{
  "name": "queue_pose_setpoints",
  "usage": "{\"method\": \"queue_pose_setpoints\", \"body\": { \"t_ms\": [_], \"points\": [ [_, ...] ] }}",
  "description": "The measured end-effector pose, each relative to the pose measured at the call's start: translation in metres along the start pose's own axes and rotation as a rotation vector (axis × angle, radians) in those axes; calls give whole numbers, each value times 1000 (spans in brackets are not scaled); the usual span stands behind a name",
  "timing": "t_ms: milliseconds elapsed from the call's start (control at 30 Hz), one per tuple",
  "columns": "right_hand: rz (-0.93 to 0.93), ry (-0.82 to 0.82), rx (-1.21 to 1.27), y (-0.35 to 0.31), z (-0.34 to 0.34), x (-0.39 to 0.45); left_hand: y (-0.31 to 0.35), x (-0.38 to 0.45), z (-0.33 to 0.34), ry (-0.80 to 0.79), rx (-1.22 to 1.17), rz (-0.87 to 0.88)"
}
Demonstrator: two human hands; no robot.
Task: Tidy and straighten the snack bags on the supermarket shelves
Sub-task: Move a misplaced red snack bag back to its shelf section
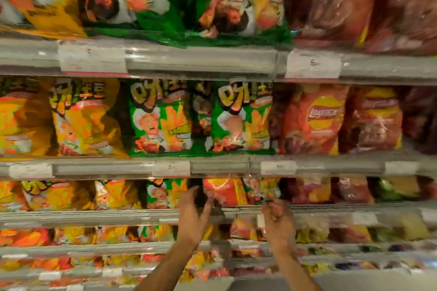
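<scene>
Basically one head view, heavily motion-blurred, looking at supermarket shelves packed with snack bags. Both arms reach up to the third shelf row from the top of frame. Left hand (192,212) is raised with fingers curled at the left edge of an orange-red bag (221,191); blur hides whether the grip actually closes on it, cannot tell. Right hand (277,216) is at the shelf rail (319,208) just below a small bag with green and orange print (264,190), fingers bent near its lower edge; grip state also cannot tell. The orange-red bag stands upright between a green bag (165,192) on its left and the small green-orange one on its right, on the same shelf. Yellow bags (59,195) fill the left part of that row, dark red bags (309,190) the right. One shelf up: yellow bags (80,118), two green bags with a cartoon figure (160,118), then red Lay's bags (314,120), all upright and facing out. White price tags (171,168) sit along the rails. Top row has bigger yellow, green and dark red bags. Lower rows are too smeared to identify.
</scene>
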State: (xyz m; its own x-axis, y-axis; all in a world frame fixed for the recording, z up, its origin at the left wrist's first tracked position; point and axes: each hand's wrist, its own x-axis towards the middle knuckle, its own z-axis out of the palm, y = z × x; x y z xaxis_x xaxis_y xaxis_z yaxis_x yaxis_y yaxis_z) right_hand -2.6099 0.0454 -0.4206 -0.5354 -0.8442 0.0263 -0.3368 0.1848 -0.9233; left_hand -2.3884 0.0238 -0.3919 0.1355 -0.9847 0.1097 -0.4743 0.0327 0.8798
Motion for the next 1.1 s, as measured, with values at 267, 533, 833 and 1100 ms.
{"method": "queue_pose_setpoints", "body": {
  "t_ms": [267,533,833,1100],
  "points": [
    [-76,-219,-305,-3,-32,56,32,12,37,-49,-116,-242],
    [83,-473,-314,-14,-20,100,30,37,36,-175,-181,-357],
    [114,-514,-81,-6,10,120,22,52,39,-194,-329,-398],
    [167,-545,-187,-16,18,117,12,54,27,-217,-352,-392]
  ]
}}
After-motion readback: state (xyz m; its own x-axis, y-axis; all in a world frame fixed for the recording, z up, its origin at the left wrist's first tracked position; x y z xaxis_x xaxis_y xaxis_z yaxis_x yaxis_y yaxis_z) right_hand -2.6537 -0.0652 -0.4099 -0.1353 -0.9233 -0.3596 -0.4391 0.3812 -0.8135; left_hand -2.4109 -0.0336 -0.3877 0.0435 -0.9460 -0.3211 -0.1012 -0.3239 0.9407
